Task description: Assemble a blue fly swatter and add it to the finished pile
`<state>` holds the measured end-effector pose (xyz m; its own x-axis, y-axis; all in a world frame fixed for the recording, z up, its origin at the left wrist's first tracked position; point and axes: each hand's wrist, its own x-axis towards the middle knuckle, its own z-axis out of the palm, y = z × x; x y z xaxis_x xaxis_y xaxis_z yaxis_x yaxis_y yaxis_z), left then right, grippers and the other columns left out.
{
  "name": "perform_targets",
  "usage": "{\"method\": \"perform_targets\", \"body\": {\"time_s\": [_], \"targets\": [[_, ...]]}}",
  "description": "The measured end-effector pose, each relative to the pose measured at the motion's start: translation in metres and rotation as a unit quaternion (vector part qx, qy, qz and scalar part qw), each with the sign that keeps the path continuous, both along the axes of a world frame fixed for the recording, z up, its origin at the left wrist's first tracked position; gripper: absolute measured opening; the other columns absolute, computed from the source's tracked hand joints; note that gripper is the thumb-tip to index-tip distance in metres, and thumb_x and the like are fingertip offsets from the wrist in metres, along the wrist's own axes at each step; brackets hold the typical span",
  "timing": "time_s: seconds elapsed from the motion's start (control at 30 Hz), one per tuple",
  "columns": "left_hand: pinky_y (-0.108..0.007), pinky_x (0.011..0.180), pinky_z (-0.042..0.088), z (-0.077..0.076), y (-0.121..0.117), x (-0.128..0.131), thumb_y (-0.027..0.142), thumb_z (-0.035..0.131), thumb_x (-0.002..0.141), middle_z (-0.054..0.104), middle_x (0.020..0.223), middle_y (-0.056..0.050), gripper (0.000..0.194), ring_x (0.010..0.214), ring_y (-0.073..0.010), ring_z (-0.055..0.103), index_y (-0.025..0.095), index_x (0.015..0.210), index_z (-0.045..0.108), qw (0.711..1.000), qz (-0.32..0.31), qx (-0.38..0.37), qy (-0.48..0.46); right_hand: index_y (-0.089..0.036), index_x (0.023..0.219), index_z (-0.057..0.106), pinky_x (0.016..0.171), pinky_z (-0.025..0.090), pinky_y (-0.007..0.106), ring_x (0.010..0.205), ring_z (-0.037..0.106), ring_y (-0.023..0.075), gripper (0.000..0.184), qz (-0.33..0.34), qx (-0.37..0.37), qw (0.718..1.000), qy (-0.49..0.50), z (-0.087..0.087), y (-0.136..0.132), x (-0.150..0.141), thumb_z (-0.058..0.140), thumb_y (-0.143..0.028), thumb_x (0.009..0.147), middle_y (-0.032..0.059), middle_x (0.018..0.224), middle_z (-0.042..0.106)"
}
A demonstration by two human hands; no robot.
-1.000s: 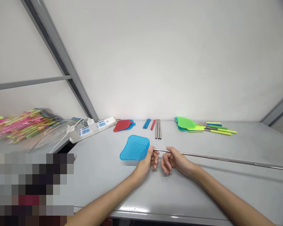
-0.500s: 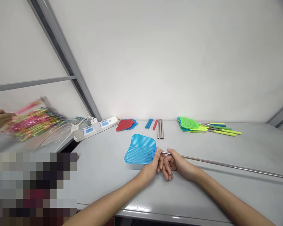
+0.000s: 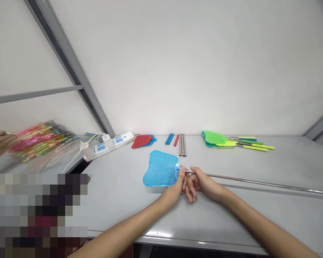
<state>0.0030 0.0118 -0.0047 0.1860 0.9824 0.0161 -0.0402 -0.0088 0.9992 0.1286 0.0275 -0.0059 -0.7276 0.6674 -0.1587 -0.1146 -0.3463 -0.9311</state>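
My left hand (image 3: 177,184) pinches the neck of a blue perforated fly swatter head (image 3: 161,169), which faces left above the table. From that neck a long extended metal rod (image 3: 247,181) runs off to the right, past the frame's edge. Close beside it, my right hand (image 3: 204,182) grips the rod between thumb and fingers, the other fingers loosely curled. Further back lie three metal rods (image 3: 182,145), two blue handle grips (image 3: 169,139) and a red handle grip (image 3: 177,140).
Red swatter heads (image 3: 142,141) rest on blue ones beside a white power strip (image 3: 109,145). Several whole swatters (image 3: 216,139) are stacked at back right. At far left, another person's hand (image 3: 0,143) touches a plastic bag of colourful sticks (image 3: 44,139). A wall stands behind the table (image 3: 118,193).
The rod's right end has risen slightly and the swatter head has tilted a little. Both hands keep their hold. The other person's bag has settled lower.
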Motion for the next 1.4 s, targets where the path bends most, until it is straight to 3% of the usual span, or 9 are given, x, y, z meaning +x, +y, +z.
{"method": "perform_targets", "body": {"time_s": [0.1, 0.17, 0.27, 0.43, 0.57, 0.73, 0.9, 1.0, 1.4], "targets": [[-0.022, 0.044, 0.028, -0.002, 0.002, 0.001, 0.053, 0.032, 0.077, 0.031, 0.036, 0.006, 0.047, 0.036, -0.0071, 0.035, 0.018, 0.046, 0.036, 0.999, -0.03, -0.008, -0.023, -0.014, 0.037, 0.047, 0.047, 0.036, 0.026, 0.039, 0.045, 0.0109, 0.068, -0.023, 0.023, 0.999, -0.032, 0.0, 0.001, 0.0, 0.012, -0.054, 0.078, 0.0072, 0.041, 0.053], [-0.021, 0.042, 0.026, -0.003, 0.003, 0.003, 0.052, 0.031, 0.077, 0.032, 0.037, 0.005, 0.046, 0.036, -0.0069, 0.034, 0.017, 0.048, 0.038, 0.997, -0.044, -0.017, -0.059, -0.015, 0.032, 0.041, 0.048, 0.034, 0.025, 0.036, 0.042, 0.0095, 0.064, -0.098, 0.063, 0.991, -0.07, 0.001, 0.002, 0.0, 0.019, -0.054, 0.078, 0.0043, 0.035, 0.047], [-0.02, 0.04, 0.024, -0.004, 0.003, 0.007, 0.05, 0.035, 0.077, 0.031, 0.041, 0.007, 0.038, 0.035, -0.0052, 0.028, 0.017, 0.064, 0.045, 0.991, -0.007, -0.036, -0.125, -0.016, 0.032, 0.038, 0.044, 0.028, 0.023, 0.034, 0.034, 0.007, 0.055, -0.229, 0.114, 0.96, -0.117, 0.005, 0.006, 0.003, 0.04, -0.049, 0.075, -0.0009, 0.03, 0.035], [-0.018, 0.039, 0.022, 0.001, 0.005, 0.005, 0.052, 0.041, 0.073, 0.023, 0.042, 0.009, 0.037, 0.035, -0.0039, 0.023, 0.017, 0.065, 0.041, 0.978, 0.068, -0.071, -0.183, -0.019, 0.037, 0.024, 0.04, 0.021, 0.024, 0.034, 0.023, 0.0066, 0.048, -0.315, 0.044, 0.947, 0.043, 0.01, 0.015, 0.015, 0.045, -0.041, 0.075, -0.0045, 0.032, 0.025], [-0.018, 0.038, 0.022, 0.004, 0.009, -0.002, 0.055, 0.041, 0.071, 0.022, 0.042, 0.009, 0.039, 0.035, -0.0036, 0.022, 0.017, 0.064, 0.04, 0.977, 0.095, -0.059, -0.18, -0.019, 0.036, 0.024, 0.041, 0.021, 0.025, 0.035, 0.025, 0.0072, 0.047, -0.342, 0.073, 0.935, 0.06, 0.01, 0.022, 0.026, 0.046, -0.034, 0.075, -0.0036, 0.033, 0.026], [-0.017, 0.038, 0.023, 0.002, 0.012, -0.003, 0.056, 0.041, 0.071, 0.025, 0.042, 0.009, 0.039, 0.035, -0.0036, 0.025, 0.017, 0.066, 0.041, 0.982, 0.054, -0.061, -0.171, -0.019, 0.035, 0.028, 0.041, 0.022, 0.025, 0.033, 0.028, 0.0075, 0.046, -0.322, 0.061, 0.945, 0.028, 0.01, 0.023, 0.03, 0.043, -0.034, 0.075, -0.0021, 0.032, 0.031], [-0.018, 0.037, 0.023, -0.002, 0.011, -0.006, 0.056, 0.039, 0.072, 0.029, 0.044, 0.008, 0.04, 0.035, -0.0035, 0.027, 0.017, 0.067, 0.041, 0.985, 0.019, -0.038, -0.167, -0.018, 0.034, 0.032, 0.04, 0.024, 0.025, 0.033, 0.034, 0.0088, 0.047, -0.203, 0.023, 0.979, 0.022, 0.011, 0.018, 0.029, 0.037, -0.037, 0.077, 0.0004, 0.035, 0.039], [-0.018, 0.038, 0.023, -0.003, 0.009, -0.009, 0.055, 0.036, 0.074, 0.028, 0.044, 0.008, 0.039, 0.035, -0.0035, 0.027, 0.017, 0.067, 0.04, 0.987, 0.011, -0.021, -0.156, -0.017, 0.035, 0.034, 0.04, 0.025, 0.024, 0.035, 0.037, 0.0097, 0.048, -0.165, 0.009, 0.986, 0.016, 0.011, 0.015, 0.029, 0.034, -0.038, 0.077, 0.0017, 0.038, 0.043], [-0.019, 0.04, 0.024, 0.0, 0.007, -0.008, 0.052, 0.032, 0.077, 0.03, 0.046, 0.008, 0.035, 0.035, -0.0047, 0.029, 0.018, 0.071, 0.039, 0.995, -0.018, 0.007, -0.096, -0.016, 0.034, 0.038, 0.046, 0.029, 0.026, 0.04, 0.04, 0.0108, 0.049, -0.152, 0.028, 0.988, 0.017, 0.015, 0.012, 0.029, 0.03, -0.036, 0.079, 0.0028, 0.04, 0.046]]}}
